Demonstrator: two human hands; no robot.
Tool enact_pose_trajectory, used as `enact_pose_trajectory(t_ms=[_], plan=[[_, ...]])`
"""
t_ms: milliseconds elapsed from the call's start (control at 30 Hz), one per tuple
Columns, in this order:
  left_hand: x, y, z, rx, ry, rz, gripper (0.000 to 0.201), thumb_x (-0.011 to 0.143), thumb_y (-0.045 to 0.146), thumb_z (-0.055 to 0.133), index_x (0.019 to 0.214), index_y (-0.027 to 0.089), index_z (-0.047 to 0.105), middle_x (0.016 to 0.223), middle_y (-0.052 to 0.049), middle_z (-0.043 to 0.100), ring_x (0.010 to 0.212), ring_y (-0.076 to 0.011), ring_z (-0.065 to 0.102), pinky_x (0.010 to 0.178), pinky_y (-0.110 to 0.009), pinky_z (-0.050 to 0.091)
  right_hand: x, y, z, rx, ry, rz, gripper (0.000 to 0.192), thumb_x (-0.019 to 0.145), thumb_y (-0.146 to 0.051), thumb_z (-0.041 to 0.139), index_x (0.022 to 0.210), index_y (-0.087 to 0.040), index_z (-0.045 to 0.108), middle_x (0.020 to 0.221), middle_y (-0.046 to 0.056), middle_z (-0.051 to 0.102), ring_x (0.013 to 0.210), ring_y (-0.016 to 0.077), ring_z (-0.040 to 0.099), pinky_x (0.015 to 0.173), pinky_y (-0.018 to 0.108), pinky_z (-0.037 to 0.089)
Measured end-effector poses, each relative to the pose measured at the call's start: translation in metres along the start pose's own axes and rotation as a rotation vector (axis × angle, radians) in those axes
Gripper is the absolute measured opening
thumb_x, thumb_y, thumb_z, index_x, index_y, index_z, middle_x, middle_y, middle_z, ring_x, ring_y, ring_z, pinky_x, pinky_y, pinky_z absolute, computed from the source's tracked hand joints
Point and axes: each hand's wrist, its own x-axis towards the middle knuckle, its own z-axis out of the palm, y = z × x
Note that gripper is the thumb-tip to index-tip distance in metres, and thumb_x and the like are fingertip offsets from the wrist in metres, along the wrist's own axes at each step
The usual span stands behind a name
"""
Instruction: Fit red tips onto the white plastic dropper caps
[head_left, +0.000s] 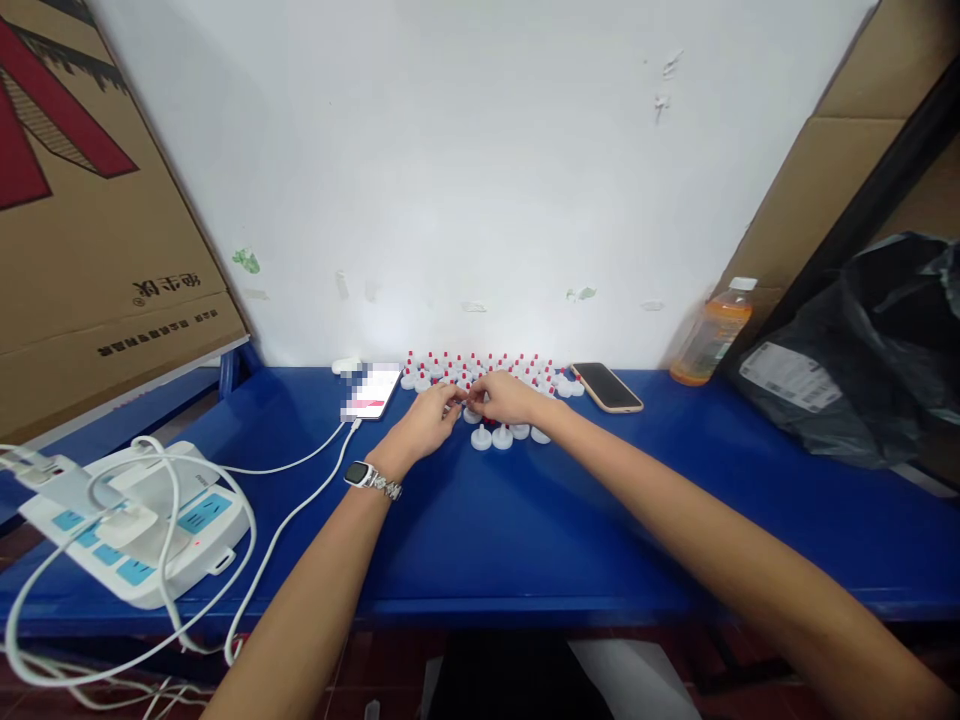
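Rows of small white nozzle caps with red tips stand on the blue table against the wall. In front of them are several white nozzle caps without red tips. My left hand is at the near left edge of the group, its fingers bent and thumb drawn in. My right hand reaches in from the right, thumb and fingertips pinched close to my left fingertips. Whatever lies between the fingertips is too small and covered to make out. Some red tips lie partly hidden under my right hand.
A lit phone is plugged in at the left, its cable running to a white power strip. A dark phone lies right of the caps. An orange drink bottle and a black plastic bag stand farther right.
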Motion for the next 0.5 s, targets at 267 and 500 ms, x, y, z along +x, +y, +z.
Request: enact_pose_trajectory(t_ms=[267, 500], plan=[[0.001, -0.007, 0.002, 0.161, 0.155, 0.034, 0.026, 0.094, 0.023, 0.050, 0.114, 0.019, 0.066, 0.113, -0.010, 0.059, 0.114, -0.0270, 0.053, 0.102, -0.044, 0.045, -0.019, -0.004, -0.019, 0.072, 0.019, 0.031, 0.023, 0.088, -0.026, 0.055, 0.085, -0.016, 0.076, 0.077, 0.002, 0.072, 0.068, 0.0133, 0.059, 0.065, 0.023, 0.039], [0.004, -0.014, 0.007, 0.192, 0.102, -0.076, 0.030, 0.096, 0.026, 0.047, 0.116, 0.014, 0.066, 0.107, -0.013, 0.058, 0.099, -0.0252, 0.060, 0.092, -0.040, 0.050, -0.030, 0.002, -0.017, 0.085, -0.100, 0.063, 0.030, 0.093, -0.035, 0.051, 0.085, -0.018, 0.075, 0.067, 0.001, 0.070, 0.062, 0.0144, 0.058, 0.062, 0.024, 0.039]])
